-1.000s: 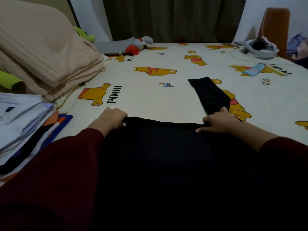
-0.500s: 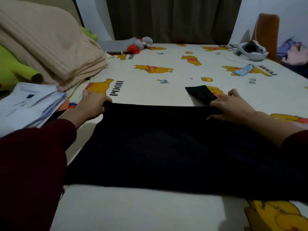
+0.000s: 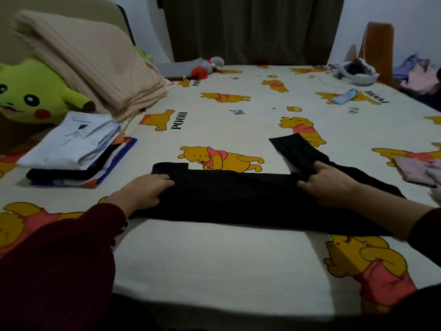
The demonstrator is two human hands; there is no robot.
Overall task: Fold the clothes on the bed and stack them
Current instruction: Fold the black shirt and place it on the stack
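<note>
A black garment [image 3: 238, 197] lies across the bed [image 3: 214, 263] in a wide folded band. One black strip sticks out toward the far right, and a small flap shows at the far left. My left hand [image 3: 143, 192] grips the garment's left end with curled fingers. My right hand [image 3: 329, 185] holds the right end where the strip begins. A stack of folded clothes [image 3: 76, 151], white shirt on top, sits at the left.
A green plush toy [image 3: 31, 96] and a folded beige blanket [image 3: 95, 68] lie at the far left. Pinkish clothes [image 3: 420, 173] rest at the right edge. A grey plush [image 3: 207, 68], a headset [image 3: 355, 72] and a small blue item [image 3: 343, 97] lie at the far end.
The garment has been folded over away from me and now forms a narrower band. Both hands moved forward with its edge. More bare sheet shows near me.
</note>
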